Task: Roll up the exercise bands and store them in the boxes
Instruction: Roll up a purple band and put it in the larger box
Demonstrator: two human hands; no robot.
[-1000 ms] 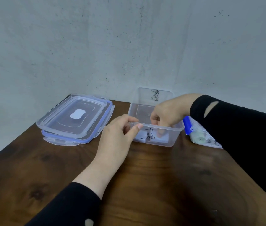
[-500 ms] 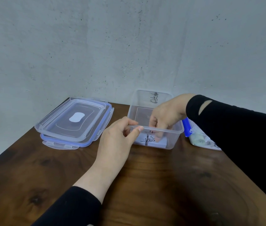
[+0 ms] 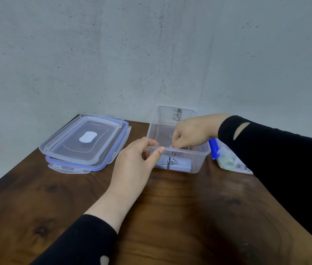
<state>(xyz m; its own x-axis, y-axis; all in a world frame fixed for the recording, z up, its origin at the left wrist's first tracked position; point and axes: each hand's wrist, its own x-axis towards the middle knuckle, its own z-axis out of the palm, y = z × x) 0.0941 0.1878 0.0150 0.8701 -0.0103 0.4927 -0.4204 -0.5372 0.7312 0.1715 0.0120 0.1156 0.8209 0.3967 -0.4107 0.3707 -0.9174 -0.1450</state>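
Clear plastic makes up the open box (image 3: pixel 199 159) standing on the dark wooden table (image 3: pixel 189 217), near the far edge by the grey wall (image 3: pixel 151 54). The left hand (image 3: pixel 134 161) pinches the box's near-left rim, thumb on the outside and fingers curled over the edge. The right hand (image 3: pixel 189 134) reaches down into the box from the right with its fingers bunched together; whether they grip anything cannot be told. A pale rolled band (image 3: pixel 182 165) lies on the box floor against the near wall, behind black scribbled markings. To the left lie two stacked lids (image 3: pixel 82 142), the lower one trimmed in blue. To the right, partly hidden by the black sleeve (image 3: pixel 275 150), sits a second box (image 3: pixel 227 161) with a blue clip (image 3: pixel 213 148) and a greenish roll (image 3: pixel 225 162) inside.
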